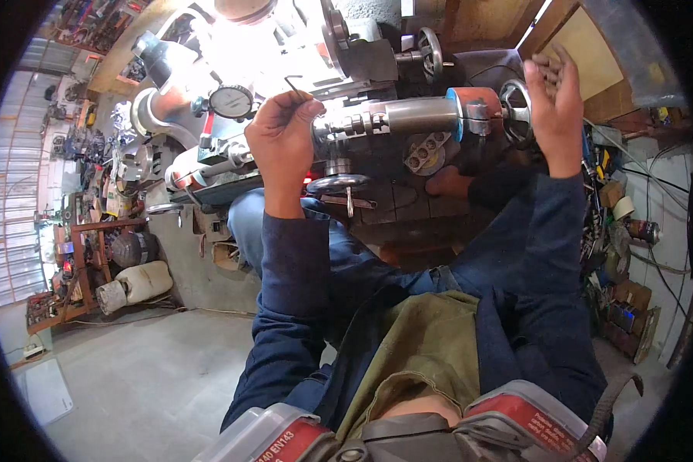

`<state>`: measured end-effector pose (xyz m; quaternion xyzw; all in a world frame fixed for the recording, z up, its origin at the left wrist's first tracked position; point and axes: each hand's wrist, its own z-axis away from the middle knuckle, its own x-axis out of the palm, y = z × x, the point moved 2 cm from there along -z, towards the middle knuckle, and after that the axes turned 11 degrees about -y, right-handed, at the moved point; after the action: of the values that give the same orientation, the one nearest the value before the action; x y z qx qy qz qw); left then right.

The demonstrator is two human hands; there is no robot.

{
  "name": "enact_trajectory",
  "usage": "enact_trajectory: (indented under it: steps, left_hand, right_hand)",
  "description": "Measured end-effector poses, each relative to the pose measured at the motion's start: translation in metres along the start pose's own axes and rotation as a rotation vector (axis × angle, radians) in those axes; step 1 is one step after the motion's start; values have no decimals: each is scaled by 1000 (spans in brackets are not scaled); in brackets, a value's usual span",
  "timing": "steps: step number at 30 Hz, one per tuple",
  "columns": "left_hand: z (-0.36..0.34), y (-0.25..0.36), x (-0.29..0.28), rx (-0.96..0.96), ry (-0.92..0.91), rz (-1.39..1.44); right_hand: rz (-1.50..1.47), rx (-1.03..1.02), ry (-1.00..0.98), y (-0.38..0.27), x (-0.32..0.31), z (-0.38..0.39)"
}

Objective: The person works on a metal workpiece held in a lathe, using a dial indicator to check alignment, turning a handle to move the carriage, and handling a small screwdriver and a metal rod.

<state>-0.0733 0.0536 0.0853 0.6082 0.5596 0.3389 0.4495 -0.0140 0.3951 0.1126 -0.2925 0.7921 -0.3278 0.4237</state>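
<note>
My left hand [283, 145] pinches a small L-shaped black hex key [296, 86] just left of a steel cylindrical spindle [420, 115] and its clamped fittings on a bench-mounted machine. My right hand [554, 115] is raised with loosely curled, parted fingers beside the handwheel [516, 115] at the end of the orange housing [473, 98], apparently holding nothing. A round dial gauge [231, 100] stands left of my left hand. A lower handwheel [339, 183] sits below the spindle.
A bare foot [446, 182] rests under the machine near a perforated metal plate [427, 152]. Tool-laden wooden shelves [81, 262] and a plastic canister [146, 283] stand at left. Cables and clutter [631, 231] line the right wall. Glare washes out part of the machine.
</note>
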Motion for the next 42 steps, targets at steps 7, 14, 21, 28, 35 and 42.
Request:
enact_trajectory:
  steps: [7, 14, 21, 28, 35, 42]
  left_hand:
    - [1, -3, 1, 87, 14, -18]
    - [12, 6, 1, 85, 231, 120]
    - [12, -1, 9, 90, 250, 109]
    - [12, -6, 9, 87, 218, 142]
    - [13, -6, 9, 116, 173, 40]
    - [9, -6, 9, 80, 103, -35]
  right_hand:
    - [439, 111, -137, 28, 20, -43]
    - [394, 181, -101, 18, 20, 6]
    - [277, 149, 171, 70, 38, 96]
    - [323, -71, 236, 105, 58, 115]
    - [243, -85, 253, 114, 66, 112]
    - [308, -73, 242, 120, 63, 115]
